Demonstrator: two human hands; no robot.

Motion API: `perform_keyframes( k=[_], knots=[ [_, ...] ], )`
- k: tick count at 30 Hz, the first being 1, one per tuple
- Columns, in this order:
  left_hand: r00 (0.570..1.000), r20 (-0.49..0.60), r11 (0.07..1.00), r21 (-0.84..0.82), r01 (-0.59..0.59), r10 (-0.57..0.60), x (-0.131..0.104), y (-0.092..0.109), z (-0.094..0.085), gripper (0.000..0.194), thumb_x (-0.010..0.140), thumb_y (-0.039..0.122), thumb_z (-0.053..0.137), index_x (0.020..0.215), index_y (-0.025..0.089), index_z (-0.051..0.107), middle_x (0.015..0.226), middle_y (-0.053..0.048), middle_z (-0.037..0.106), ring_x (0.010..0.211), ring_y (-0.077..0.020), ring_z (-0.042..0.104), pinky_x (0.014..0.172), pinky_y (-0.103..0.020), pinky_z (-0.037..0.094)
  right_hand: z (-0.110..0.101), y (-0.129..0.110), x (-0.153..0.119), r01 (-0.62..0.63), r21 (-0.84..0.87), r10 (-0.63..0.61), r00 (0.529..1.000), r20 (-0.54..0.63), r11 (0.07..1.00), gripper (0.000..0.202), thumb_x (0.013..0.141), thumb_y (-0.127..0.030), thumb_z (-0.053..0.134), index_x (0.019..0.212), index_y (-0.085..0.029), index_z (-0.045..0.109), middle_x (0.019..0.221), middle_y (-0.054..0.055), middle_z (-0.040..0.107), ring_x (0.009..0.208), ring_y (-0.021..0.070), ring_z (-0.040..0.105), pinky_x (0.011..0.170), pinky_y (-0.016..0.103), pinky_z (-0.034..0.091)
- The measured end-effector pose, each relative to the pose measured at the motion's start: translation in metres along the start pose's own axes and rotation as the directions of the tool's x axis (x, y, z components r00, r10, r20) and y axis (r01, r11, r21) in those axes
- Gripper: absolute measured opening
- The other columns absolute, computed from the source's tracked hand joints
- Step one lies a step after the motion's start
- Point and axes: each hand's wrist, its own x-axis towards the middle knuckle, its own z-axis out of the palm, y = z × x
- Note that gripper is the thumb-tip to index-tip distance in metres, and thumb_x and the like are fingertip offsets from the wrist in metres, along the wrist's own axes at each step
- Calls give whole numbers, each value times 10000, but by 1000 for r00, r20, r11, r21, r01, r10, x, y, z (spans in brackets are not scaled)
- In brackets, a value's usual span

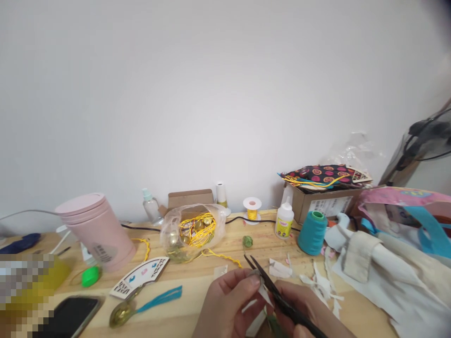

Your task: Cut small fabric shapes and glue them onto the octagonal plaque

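Low in the view, slightly right of the middle, my left hand (230, 303) pinches a small piece of white material (264, 296) between thumb and fingers. My right hand (305, 305) is closed around black scissors (273, 288), whose slim blades are slightly parted and point up and left, across the fingertips of my left hand. Something green shows below the hands, partly hidden. White scraps (280, 268) lie just beyond my right hand. A small green ball (247, 241) rests on the table past the blades.
Across the wooden table (197, 286) stand a pink canister (97, 230), a bag of yellow cords (197, 230), a glue bottle (284, 219), a teal thread cone (312, 233) and a cardboard box (299, 202). White cloth (398, 291) covers the right side; a phone (70, 315) lies front left.
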Motion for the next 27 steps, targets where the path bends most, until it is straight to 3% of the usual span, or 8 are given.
perform_keyframes(
  k=[6,11,15,22,27],
  knots=[
    [1000,7,999,37,1,-1,2,-4,-2,117,519,138,729,602,117,649,539,-44,668,524,-169,603,570,-282,471,3,-18,-1,10,119,-14,999,38,993,521,511,-668,580,636,-170,495,591,-31,373,568,126,340,456,197,272],
    [999,-46,997,73,24,-20,-1,-3,-1,65,561,141,699,594,144,643,558,-32,665,566,-181,618,605,-296,464,0,-32,-3,6,140,-15,998,59,990,500,544,-646,575,603,-169,439,580,-43,314,544,106,278,449,191,234],
    [999,-19,994,96,42,-41,-4,-2,-2,46,571,150,686,596,151,647,568,-31,663,572,-179,615,568,-277,453,-3,-33,-3,-6,114,-4,996,86,993,510,557,-661,555,594,-167,437,581,-40,315,544,105,278,443,192,233],
    [993,89,991,115,70,-80,-1,2,-5,57,568,158,690,582,136,640,551,-43,660,555,-167,601,568,-267,441,1,-21,-6,-39,73,38,999,12,997,584,510,-731,515,574,-153,460,539,-44,325,513,95,259,416,202,185],
    [982,167,986,151,65,-90,4,5,-11,89,561,165,705,588,116,635,553,-59,668,532,-170,604,530,-255,431,-4,-25,-6,-37,-83,39,999,21,996,522,619,-674,477,529,-167,394,498,-51,283,476,85,238,395,209,152]
  ],
)
